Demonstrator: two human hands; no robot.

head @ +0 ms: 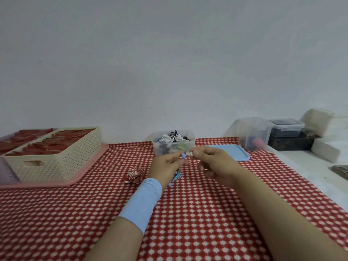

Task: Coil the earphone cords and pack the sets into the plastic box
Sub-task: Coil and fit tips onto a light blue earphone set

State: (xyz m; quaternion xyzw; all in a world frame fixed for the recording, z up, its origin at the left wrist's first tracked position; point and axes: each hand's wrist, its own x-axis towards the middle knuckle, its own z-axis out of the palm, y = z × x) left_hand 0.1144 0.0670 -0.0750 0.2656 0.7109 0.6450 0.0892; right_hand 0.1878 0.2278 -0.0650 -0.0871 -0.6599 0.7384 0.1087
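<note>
My left hand [165, 163] pinches a blue earphone set [176, 177]; one blue earbud shows at its fingertips and the blue cord hangs in loops below the palm. My right hand [212, 163] pinches a small white piece at the cord's other end, close to the left fingertips. Just behind both hands stands the clear plastic box [192, 143], holding several coiled earphone sets in white and black. A coiled red-and-white earphone set [136, 175] lies on the cloth to the left of my left hand.
The box's blue lid [238, 154] lies flat to its right. A cream perforated basket [56, 157] of red items sits on a pink tray at left. Clear and dark containers [286, 129] and white foam blocks [325, 149] stand at back right. A red-and-white patterned cloth [188, 213] covers the table.
</note>
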